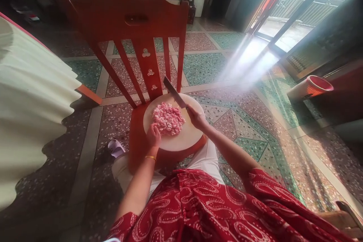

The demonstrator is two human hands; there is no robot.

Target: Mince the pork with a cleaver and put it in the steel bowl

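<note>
Minced meat on a round board, cleaver in hand

Closest to my camera: a red paisley shirt. I see the left hand curled at the meat's near-left edge; I can't tell if it pinches any. The right hand is clamped around the cleaver's handle. The meat sits slightly left of the board's middle. The board rests on a red-brown chair; farther off, a bright doorway.

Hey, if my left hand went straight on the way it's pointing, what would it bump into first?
Most likely the pink minced meat on the round board: your left hand points at its near left edge. The hand looks very close or touching; depth is hard to judge.
</note>
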